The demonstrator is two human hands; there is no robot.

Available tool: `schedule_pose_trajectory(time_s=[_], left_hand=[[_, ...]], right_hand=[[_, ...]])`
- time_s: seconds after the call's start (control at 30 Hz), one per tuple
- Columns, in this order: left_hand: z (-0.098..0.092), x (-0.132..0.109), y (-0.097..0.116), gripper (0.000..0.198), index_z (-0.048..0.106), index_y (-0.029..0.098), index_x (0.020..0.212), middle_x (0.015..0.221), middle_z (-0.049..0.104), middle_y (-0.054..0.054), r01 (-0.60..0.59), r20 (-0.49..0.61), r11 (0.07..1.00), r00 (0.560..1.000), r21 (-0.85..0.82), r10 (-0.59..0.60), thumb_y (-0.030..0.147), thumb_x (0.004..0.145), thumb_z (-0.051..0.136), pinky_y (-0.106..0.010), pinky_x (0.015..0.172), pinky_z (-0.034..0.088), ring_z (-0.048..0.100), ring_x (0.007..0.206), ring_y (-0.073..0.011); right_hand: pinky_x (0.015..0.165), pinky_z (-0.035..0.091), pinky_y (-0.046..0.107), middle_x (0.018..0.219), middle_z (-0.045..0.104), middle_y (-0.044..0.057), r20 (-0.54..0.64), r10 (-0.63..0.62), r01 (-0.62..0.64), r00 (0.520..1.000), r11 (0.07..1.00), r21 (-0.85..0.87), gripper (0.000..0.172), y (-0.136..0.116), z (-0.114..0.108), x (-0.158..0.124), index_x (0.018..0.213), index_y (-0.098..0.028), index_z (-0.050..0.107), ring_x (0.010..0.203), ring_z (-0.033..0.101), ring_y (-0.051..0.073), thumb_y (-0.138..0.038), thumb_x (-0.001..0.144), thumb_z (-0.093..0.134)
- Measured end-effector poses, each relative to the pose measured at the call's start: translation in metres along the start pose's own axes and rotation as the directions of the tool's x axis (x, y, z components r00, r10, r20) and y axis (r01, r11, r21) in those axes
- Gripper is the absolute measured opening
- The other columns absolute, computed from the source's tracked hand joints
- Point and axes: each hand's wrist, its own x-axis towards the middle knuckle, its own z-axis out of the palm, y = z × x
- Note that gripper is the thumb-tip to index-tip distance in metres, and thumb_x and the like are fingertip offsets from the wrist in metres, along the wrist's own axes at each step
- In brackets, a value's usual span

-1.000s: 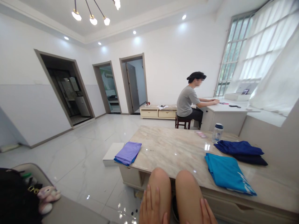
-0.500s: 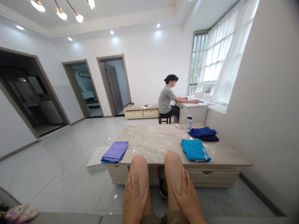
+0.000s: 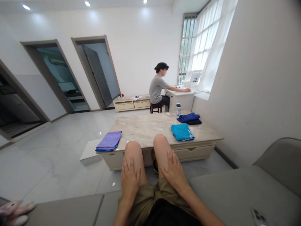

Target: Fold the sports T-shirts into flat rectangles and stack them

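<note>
My left hand [image 3: 130, 179] lies flat on my left leg just below the knee, fingers apart and holding nothing. On my right leg rests my right hand [image 3: 174, 171], also spread and holding nothing. Beyond my knees stands a marble-topped coffee table [image 3: 143, 127]. A folded purple cloth [image 3: 109, 140] lies on a blue one at its left end. To the right is a folded bright blue garment [image 3: 182, 131] with white print. Behind that, a dark blue folded garment [image 3: 188, 117] sits on a darker one, beside a clear bottle [image 3: 178, 110] with a blue cap.
I sit on a grey sofa [image 3: 225, 188]; a phone [image 3: 258, 216] lies on it at right, a pink plush toy [image 3: 16, 212] at far left. A white box [image 3: 90, 153] is on the floor. A person [image 3: 157, 88] sits at a white desk [image 3: 180, 99] by the window.
My view has tilted down and turned slightly, so more of my lap and the sofa shows. Both hands stay on my legs; the folded clothes have not moved on the table.
</note>
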Motion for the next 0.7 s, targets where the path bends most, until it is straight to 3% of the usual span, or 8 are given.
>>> schedule_pose_trajectory(time_s=[0.13,0.3,0.47,0.7], left_hand=[[-0.004,-0.007,0.015,0.070,0.041,0.017,0.173,0.178,0.034,-0.024,-0.043,0.046,0.995,0.998,-0.087,0.047,0.041,0.109,0.056,-0.060,0.126,0.046,0.041,0.161,-0.0423],[-0.011,-0.012,0.032,0.074,0.038,0.019,0.174,0.181,0.030,-0.022,-0.027,0.109,0.997,0.993,-0.076,0.035,0.039,0.107,0.059,-0.061,0.126,0.045,0.036,0.164,-0.0433],[-0.017,-0.010,0.023,0.093,0.032,0.017,0.176,0.179,0.030,-0.028,-0.001,0.139,0.999,0.990,-0.050,0.008,0.051,0.099,0.070,-0.063,0.122,0.048,0.041,0.160,-0.0472],[-0.026,-0.006,0.009,0.085,0.034,0.015,0.174,0.173,0.035,-0.032,0.108,0.096,0.994,0.990,-0.012,-0.106,0.050,0.104,0.065,-0.062,0.119,0.050,0.048,0.154,-0.0474]], right_hand=[[0.122,0.048,0.057,0.180,0.031,0.022,0.048,-0.090,0.087,0.995,0.994,0.069,0.093,-0.011,-0.009,-0.002,0.180,-0.017,0.015,0.160,0.041,0.041,-0.045,0.104,0.060],[0.126,0.045,0.057,0.182,0.028,0.019,0.089,-0.105,0.095,0.990,0.989,0.114,0.088,-0.018,-0.020,-0.005,0.180,-0.019,0.019,0.164,0.037,0.038,-0.040,0.105,0.058],[0.127,0.044,0.057,0.180,0.031,0.021,0.076,-0.062,0.052,0.995,0.991,0.123,0.085,-0.005,-0.020,-0.003,0.179,-0.018,0.020,0.163,0.037,0.038,-0.040,0.106,0.057],[0.125,0.047,0.058,0.178,0.033,0.021,0.038,0.054,-0.058,0.998,0.990,0.127,0.084,0.027,-0.017,-0.006,0.180,-0.019,0.017,0.161,0.041,0.038,-0.046,0.109,0.053]])
